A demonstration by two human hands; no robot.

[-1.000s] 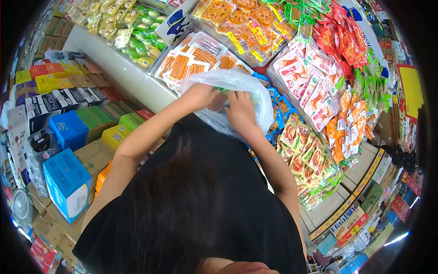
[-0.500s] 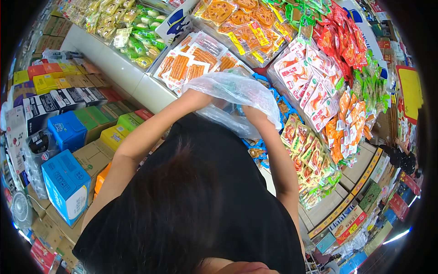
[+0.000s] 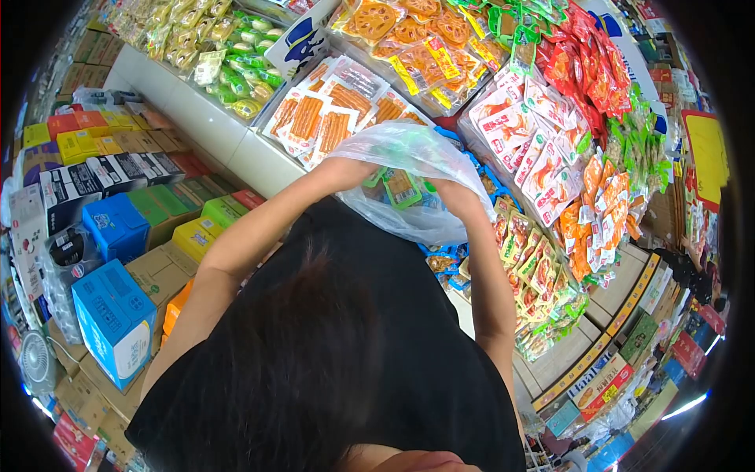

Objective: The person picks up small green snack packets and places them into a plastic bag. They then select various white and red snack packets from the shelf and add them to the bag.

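Translucent white plastic forms the open-mouthed bag (image 3: pixel 393 219), where clear, green-edged packets (image 3: pixel 403 187) show between your left hand (image 3: pixel 348 172) and right hand (image 3: pixel 454 197). Whether your fingers pinch or spread, I cannot tell; its film hides them. Should the bag's thin rim slip or tear, contents could spill onto blue-edged snack packets (image 3: pixel 445 261) beside the bag.

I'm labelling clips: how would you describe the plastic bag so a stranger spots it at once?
Find the black top filling the lower middle. Just above it, the left hand and right hand are at the opening of a whitish, translucent plastic bag. Its loose, crumpled film, with a green-edged packet showing inside, sets it apart from the brightly printed snack packets nearby.
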